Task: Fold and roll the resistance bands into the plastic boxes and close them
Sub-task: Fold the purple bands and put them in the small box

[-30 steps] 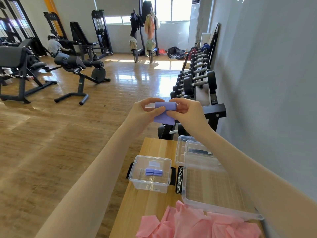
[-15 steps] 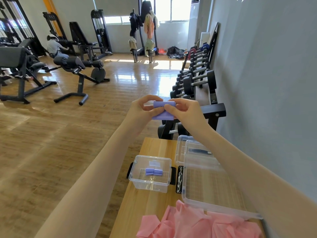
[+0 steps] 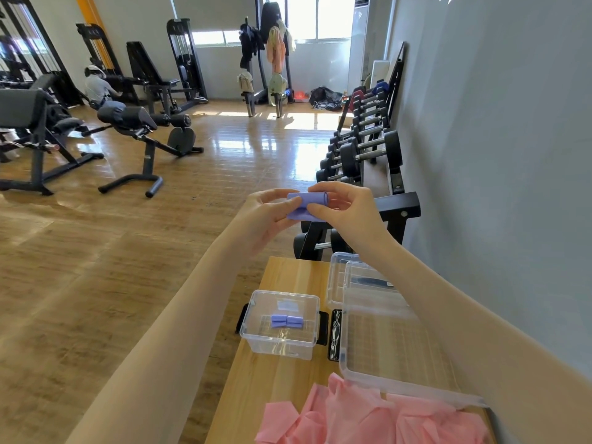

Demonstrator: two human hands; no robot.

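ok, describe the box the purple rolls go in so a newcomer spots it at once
On the wooden table by the grey wall, look at its left edge, below the raised hands. The small clear box stands there open, apart from the larger clear bins to its right. It alone holds two purple rolls on its floor.
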